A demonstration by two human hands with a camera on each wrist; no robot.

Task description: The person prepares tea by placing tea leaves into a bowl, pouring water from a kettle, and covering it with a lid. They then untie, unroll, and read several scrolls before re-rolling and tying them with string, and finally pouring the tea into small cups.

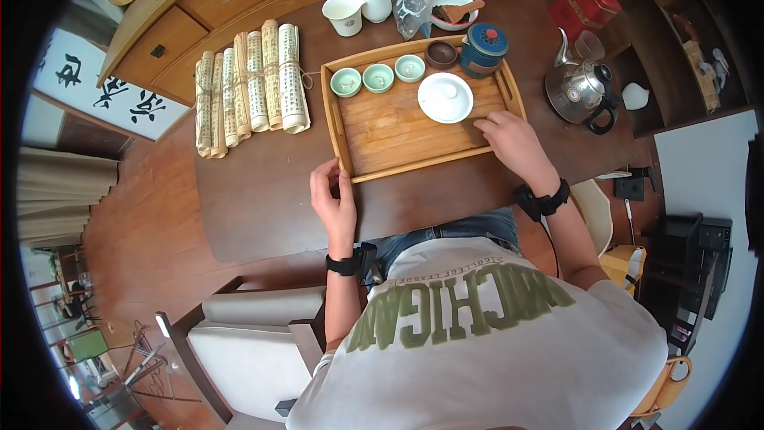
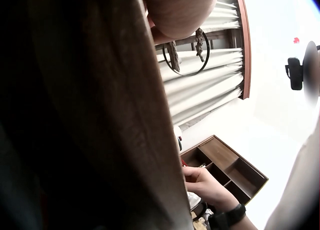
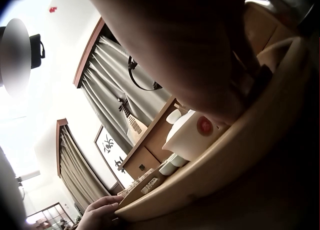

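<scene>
A wooden tray [image 1: 414, 167] lies near the table's front edge. My left hand [image 1: 332, 197] holds its front left corner, fingers on the side and thumb at the front. My right hand [image 1: 513, 143] reaches over the tray's front right, fingers bent down. At its fingertips shows a small dark flat piece [image 1: 475, 132], mostly hidden by the hand. Just left of these fingers stands a white lidded gaiwan [image 1: 446, 99], its red mark facing the right wrist camera. Along the tray's back are celadon cups [image 1: 378, 78], a brown cup [image 1: 441, 53] and a blue lidded jar [image 1: 484, 49].
Several tied paper scrolls [image 1: 249, 84] lie at left. Behind the tray stand a white pitcher [image 1: 344, 14], a utensil holder [image 1: 376, 1], a plastic bag [image 1: 410, 6] and a bowl [image 1: 452, 4] with a wooden scoop. A steel kettle [image 1: 574, 94] and red box [image 1: 585, 8] are at right.
</scene>
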